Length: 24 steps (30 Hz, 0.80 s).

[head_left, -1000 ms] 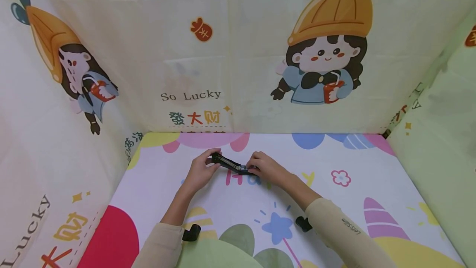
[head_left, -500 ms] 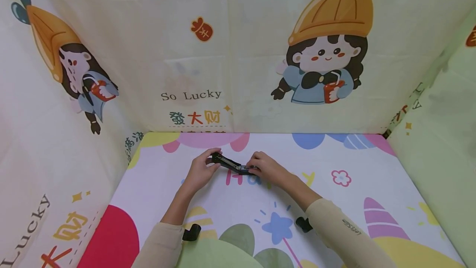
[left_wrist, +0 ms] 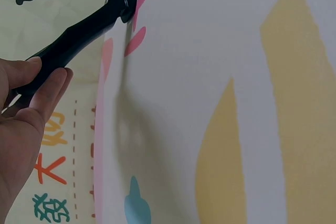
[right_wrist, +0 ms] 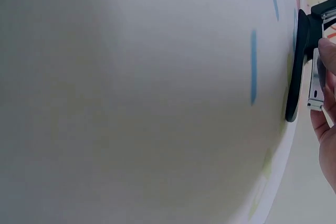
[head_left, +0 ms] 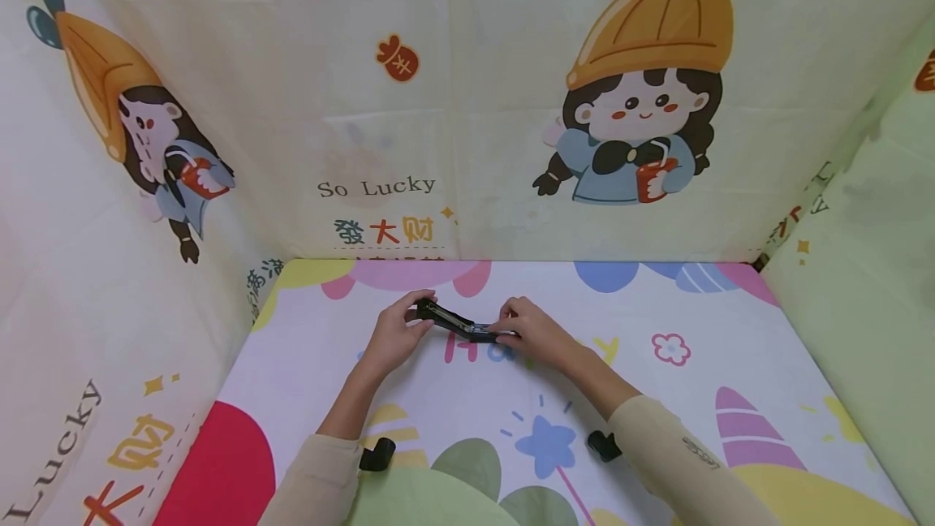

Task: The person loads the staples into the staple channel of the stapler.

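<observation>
A black stapler [head_left: 449, 321] is spread apart at an angle above the far middle of the table. My left hand [head_left: 393, 338] grips its raised left end; in the left wrist view the thumb and fingers close round the black arm [left_wrist: 79, 38]. At the lower right end, my right hand [head_left: 539, 334] pinches a silver metal channel [right_wrist: 315, 85] between thumb and fingers. That channel stands slightly off the long black base [right_wrist: 297, 80] in the right wrist view. My right fingers partly hide the metal part.
The patterned mat [head_left: 467, 404] covers the table, with fabric walls [head_left: 497, 144] at the back and both sides. A black camera mount [head_left: 377, 455] sits by the left cuff, another [head_left: 603, 446] by the right cuff.
My right hand has shifted slightly to the right along the stapler, and its fingers have changed position. The left hand and the raised arm have hardly moved.
</observation>
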Each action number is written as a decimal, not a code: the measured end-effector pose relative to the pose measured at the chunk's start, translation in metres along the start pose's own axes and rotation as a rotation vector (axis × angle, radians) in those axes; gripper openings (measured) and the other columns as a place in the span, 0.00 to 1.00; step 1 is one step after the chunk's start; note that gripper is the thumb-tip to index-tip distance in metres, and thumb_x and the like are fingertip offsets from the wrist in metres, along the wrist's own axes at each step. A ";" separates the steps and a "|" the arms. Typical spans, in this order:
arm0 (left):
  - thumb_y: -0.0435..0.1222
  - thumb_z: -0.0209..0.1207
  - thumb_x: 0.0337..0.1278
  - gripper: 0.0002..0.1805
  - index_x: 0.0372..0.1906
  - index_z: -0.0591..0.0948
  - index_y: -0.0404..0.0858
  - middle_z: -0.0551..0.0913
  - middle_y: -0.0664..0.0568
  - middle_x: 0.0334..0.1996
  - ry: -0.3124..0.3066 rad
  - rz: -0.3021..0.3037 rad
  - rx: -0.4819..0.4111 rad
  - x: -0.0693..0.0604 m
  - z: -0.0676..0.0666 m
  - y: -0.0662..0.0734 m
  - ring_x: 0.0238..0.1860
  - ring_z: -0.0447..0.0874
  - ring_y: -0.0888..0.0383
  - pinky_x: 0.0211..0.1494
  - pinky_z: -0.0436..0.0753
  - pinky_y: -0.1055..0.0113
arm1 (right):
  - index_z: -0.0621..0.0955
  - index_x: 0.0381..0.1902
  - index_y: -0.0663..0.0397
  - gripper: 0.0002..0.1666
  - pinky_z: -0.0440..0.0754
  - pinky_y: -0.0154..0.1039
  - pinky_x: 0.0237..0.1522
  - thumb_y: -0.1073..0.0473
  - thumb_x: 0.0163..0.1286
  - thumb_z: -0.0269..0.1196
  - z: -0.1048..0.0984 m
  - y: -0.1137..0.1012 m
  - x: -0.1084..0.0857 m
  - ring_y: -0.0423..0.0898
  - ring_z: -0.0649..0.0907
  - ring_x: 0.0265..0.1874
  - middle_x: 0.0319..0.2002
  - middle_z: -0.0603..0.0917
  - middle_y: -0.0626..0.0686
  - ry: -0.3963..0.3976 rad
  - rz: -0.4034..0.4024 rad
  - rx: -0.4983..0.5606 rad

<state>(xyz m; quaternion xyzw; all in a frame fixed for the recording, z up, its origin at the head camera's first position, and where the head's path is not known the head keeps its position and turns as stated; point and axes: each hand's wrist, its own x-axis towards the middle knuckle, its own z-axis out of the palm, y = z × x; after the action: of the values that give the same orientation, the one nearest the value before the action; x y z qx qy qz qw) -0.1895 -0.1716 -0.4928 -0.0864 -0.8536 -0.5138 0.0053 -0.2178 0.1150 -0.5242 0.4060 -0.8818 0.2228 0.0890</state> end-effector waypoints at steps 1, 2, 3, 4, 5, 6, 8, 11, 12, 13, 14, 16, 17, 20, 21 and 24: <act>0.22 0.66 0.61 0.29 0.67 0.78 0.40 0.83 0.43 0.62 0.000 -0.003 0.000 0.000 0.000 0.000 0.60 0.85 0.39 0.62 0.85 0.52 | 0.92 0.47 0.47 0.13 0.79 0.37 0.43 0.60 0.64 0.75 0.000 0.001 -0.001 0.46 0.76 0.41 0.41 0.81 0.51 0.008 -0.004 -0.002; 0.22 0.66 0.61 0.29 0.67 0.78 0.40 0.83 0.43 0.62 0.001 -0.006 -0.001 0.000 0.000 0.000 0.60 0.85 0.39 0.62 0.85 0.52 | 0.92 0.47 0.47 0.13 0.79 0.38 0.43 0.60 0.63 0.75 0.000 0.003 -0.003 0.46 0.76 0.42 0.41 0.81 0.51 0.015 -0.006 -0.006; 0.22 0.66 0.61 0.29 0.67 0.78 0.40 0.83 0.43 0.62 0.000 -0.008 -0.003 0.001 0.000 0.000 0.60 0.85 0.39 0.62 0.85 0.52 | 0.92 0.47 0.47 0.13 0.79 0.38 0.44 0.60 0.63 0.75 0.000 0.004 -0.005 0.46 0.76 0.42 0.41 0.81 0.51 0.021 -0.007 -0.005; 0.22 0.66 0.61 0.29 0.67 0.78 0.39 0.83 0.43 0.62 0.000 -0.009 -0.005 0.001 0.000 -0.001 0.60 0.85 0.40 0.62 0.85 0.52 | 0.92 0.46 0.47 0.13 0.79 0.38 0.44 0.60 0.63 0.76 0.000 0.006 -0.006 0.46 0.77 0.42 0.41 0.81 0.51 0.030 -0.013 -0.007; 0.22 0.66 0.61 0.29 0.67 0.78 0.39 0.83 0.44 0.62 -0.001 -0.008 -0.006 0.001 0.000 -0.001 0.60 0.85 0.40 0.62 0.85 0.52 | 0.92 0.46 0.47 0.12 0.79 0.39 0.44 0.60 0.63 0.76 0.000 0.007 -0.008 0.46 0.77 0.42 0.41 0.81 0.51 0.036 -0.012 -0.006; 0.22 0.66 0.61 0.29 0.67 0.78 0.39 0.82 0.43 0.62 -0.001 -0.008 -0.005 0.001 0.000 -0.001 0.60 0.85 0.40 0.62 0.85 0.53 | 0.92 0.45 0.47 0.12 0.79 0.39 0.44 0.60 0.62 0.76 -0.001 0.008 -0.010 0.46 0.77 0.42 0.41 0.81 0.50 0.042 -0.008 -0.002; 0.22 0.66 0.61 0.29 0.67 0.78 0.40 0.82 0.43 0.62 -0.001 -0.005 -0.004 0.001 0.000 -0.001 0.60 0.85 0.40 0.62 0.85 0.53 | 0.92 0.44 0.47 0.12 0.79 0.39 0.43 0.61 0.61 0.76 -0.002 0.010 -0.014 0.46 0.77 0.41 0.40 0.81 0.50 0.054 0.000 0.005; 0.22 0.66 0.61 0.29 0.67 0.79 0.41 0.82 0.43 0.62 0.000 0.000 -0.006 0.001 0.000 0.000 0.60 0.85 0.39 0.62 0.85 0.52 | 0.92 0.43 0.48 0.12 0.79 0.39 0.43 0.61 0.61 0.77 -0.004 0.012 -0.019 0.46 0.76 0.41 0.40 0.81 0.50 0.063 0.016 0.014; 0.22 0.66 0.61 0.29 0.67 0.79 0.41 0.82 0.43 0.62 0.000 -0.001 -0.006 0.001 0.000 0.000 0.60 0.85 0.39 0.62 0.85 0.52 | 0.92 0.43 0.48 0.11 0.79 0.40 0.42 0.61 0.61 0.77 -0.005 0.014 -0.020 0.46 0.76 0.41 0.40 0.81 0.50 0.065 0.017 0.013; 0.22 0.66 0.61 0.29 0.67 0.79 0.41 0.82 0.43 0.62 0.000 -0.002 -0.007 0.001 0.000 0.000 0.60 0.85 0.39 0.62 0.85 0.52 | 0.92 0.43 0.48 0.11 0.79 0.40 0.43 0.61 0.61 0.77 -0.005 0.015 -0.022 0.46 0.76 0.41 0.40 0.81 0.50 0.064 0.020 0.011; 0.23 0.66 0.62 0.29 0.67 0.79 0.41 0.82 0.44 0.63 -0.001 -0.005 -0.007 0.001 0.000 0.001 0.60 0.85 0.40 0.62 0.85 0.52 | 0.92 0.43 0.48 0.12 0.79 0.40 0.43 0.61 0.61 0.77 -0.005 0.015 -0.023 0.46 0.76 0.41 0.40 0.81 0.51 0.063 0.022 0.009; 0.23 0.66 0.62 0.29 0.67 0.79 0.41 0.82 0.44 0.63 -0.002 -0.011 -0.008 0.000 0.000 0.001 0.60 0.85 0.40 0.62 0.85 0.52 | 0.92 0.44 0.48 0.12 0.78 0.40 0.43 0.61 0.61 0.77 -0.005 0.017 -0.025 0.46 0.76 0.41 0.41 0.81 0.51 0.057 0.024 0.010; 0.23 0.66 0.62 0.29 0.67 0.79 0.42 0.82 0.44 0.63 -0.002 -0.015 -0.008 0.000 0.000 0.002 0.61 0.85 0.40 0.62 0.85 0.52 | 0.92 0.44 0.48 0.12 0.78 0.40 0.44 0.61 0.61 0.77 -0.005 0.018 -0.026 0.46 0.77 0.41 0.41 0.81 0.51 0.054 0.027 0.011; 0.23 0.66 0.62 0.29 0.67 0.79 0.42 0.82 0.44 0.62 -0.002 -0.022 -0.006 0.000 0.000 0.002 0.61 0.85 0.40 0.62 0.84 0.53 | 0.92 0.45 0.47 0.12 0.79 0.40 0.45 0.60 0.62 0.76 -0.006 0.019 -0.028 0.46 0.77 0.42 0.41 0.82 0.50 0.038 0.042 0.016; 0.23 0.66 0.62 0.29 0.67 0.79 0.42 0.82 0.44 0.62 -0.002 -0.018 -0.003 0.000 0.000 0.002 0.61 0.85 0.40 0.62 0.84 0.52 | 0.92 0.45 0.47 0.12 0.80 0.40 0.45 0.60 0.62 0.76 -0.007 0.019 -0.028 0.45 0.77 0.42 0.42 0.82 0.50 0.031 0.050 0.019; 0.22 0.66 0.61 0.29 0.66 0.79 0.42 0.82 0.43 0.62 -0.001 -0.011 -0.002 0.001 0.000 0.002 0.61 0.85 0.39 0.62 0.84 0.52 | 0.92 0.46 0.45 0.12 0.81 0.40 0.46 0.59 0.64 0.75 -0.011 0.018 -0.030 0.44 0.78 0.43 0.43 0.82 0.49 0.003 0.089 0.027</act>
<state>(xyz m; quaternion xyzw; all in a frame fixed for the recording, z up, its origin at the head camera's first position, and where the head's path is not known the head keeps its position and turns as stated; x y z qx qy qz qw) -0.1897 -0.1708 -0.4914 -0.0818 -0.8536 -0.5145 0.0019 -0.2124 0.1503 -0.5303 0.3675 -0.8956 0.2392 0.0747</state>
